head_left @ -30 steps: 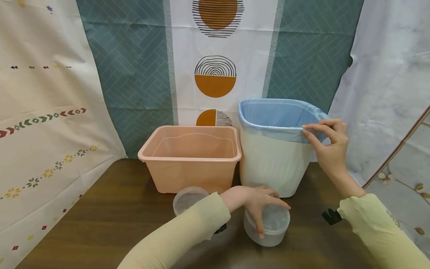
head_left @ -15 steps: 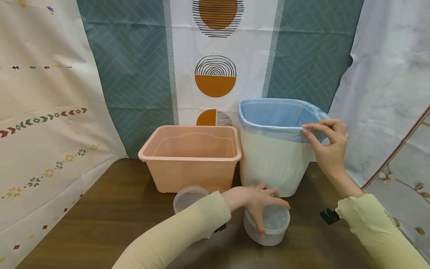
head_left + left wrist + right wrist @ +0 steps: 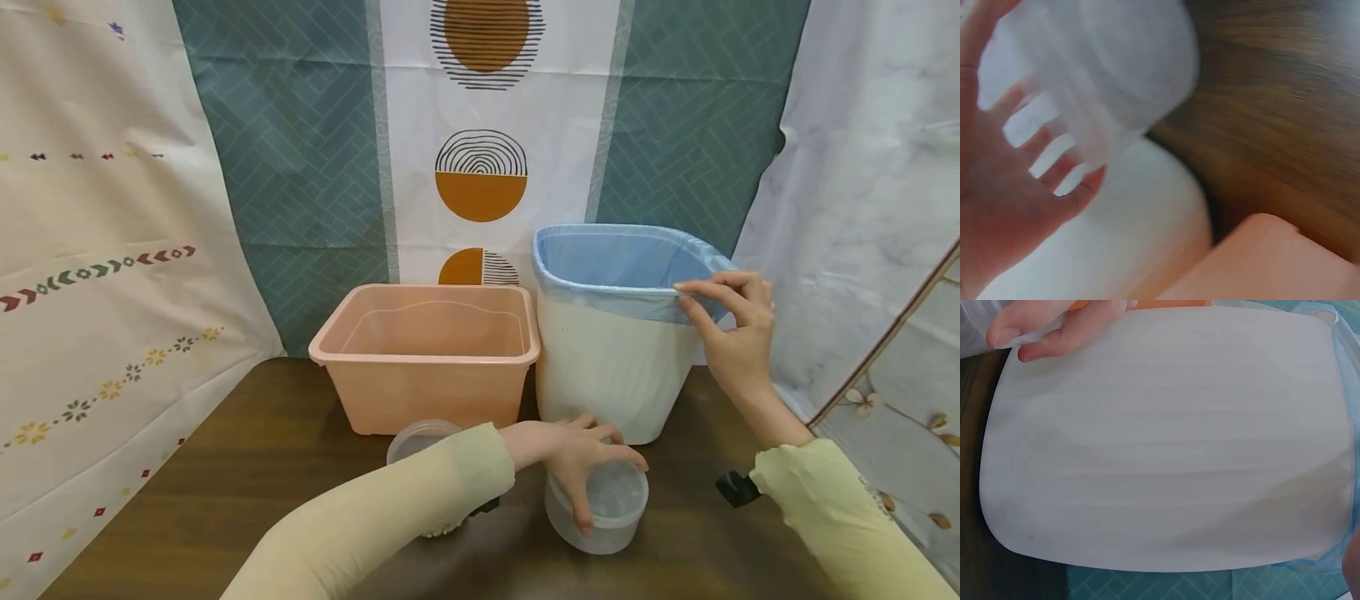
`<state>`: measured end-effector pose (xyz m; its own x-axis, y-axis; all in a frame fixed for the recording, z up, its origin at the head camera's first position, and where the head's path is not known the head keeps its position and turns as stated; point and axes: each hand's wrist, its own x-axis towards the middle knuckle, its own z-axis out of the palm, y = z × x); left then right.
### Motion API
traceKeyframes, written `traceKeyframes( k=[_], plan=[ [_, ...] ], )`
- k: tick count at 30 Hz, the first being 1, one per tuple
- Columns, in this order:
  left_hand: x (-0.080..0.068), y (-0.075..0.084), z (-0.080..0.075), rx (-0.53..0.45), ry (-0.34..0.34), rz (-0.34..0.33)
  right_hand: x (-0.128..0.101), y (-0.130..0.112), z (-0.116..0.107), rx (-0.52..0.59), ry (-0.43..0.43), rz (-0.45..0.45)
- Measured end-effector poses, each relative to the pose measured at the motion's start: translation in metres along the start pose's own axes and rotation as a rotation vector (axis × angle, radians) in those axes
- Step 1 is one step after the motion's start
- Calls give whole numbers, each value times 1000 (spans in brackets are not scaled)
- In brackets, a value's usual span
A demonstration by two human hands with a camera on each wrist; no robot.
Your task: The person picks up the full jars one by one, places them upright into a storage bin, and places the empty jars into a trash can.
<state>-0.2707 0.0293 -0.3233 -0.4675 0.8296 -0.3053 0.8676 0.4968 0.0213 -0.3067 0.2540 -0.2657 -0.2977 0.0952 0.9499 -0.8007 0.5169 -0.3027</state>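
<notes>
Our left hand (image 3: 581, 454) grips a clear round container (image 3: 611, 512) just in front of the white bin (image 3: 607, 371), fingers spread around it. Our right hand (image 3: 735, 329) pinches the bin's blue liner (image 3: 626, 304) at its rim

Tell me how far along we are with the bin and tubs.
Looks done: liner fitted in the bin, folded over its rim. In hand: right hand pinches the liner's edge, left hand grips a tub. Remaining, perhaps: moving that tub, which sits outside, in front of the bin.
</notes>
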Motion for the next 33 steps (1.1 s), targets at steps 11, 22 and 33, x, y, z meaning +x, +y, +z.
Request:
traceKeyframes(
  k=[11, 22, 33],
  plan=[
    [-6, 0, -4, -72, -40, 27, 0, -14, 2, 8, 1, 7],
    [-7, -1, -18, -18, -92, 67, 1, -3, 1, 5, -5, 14],
    [-16, -4, -66, -76, -243, 143, 3, -21, 1, 26, -3, 21]
  ],
)
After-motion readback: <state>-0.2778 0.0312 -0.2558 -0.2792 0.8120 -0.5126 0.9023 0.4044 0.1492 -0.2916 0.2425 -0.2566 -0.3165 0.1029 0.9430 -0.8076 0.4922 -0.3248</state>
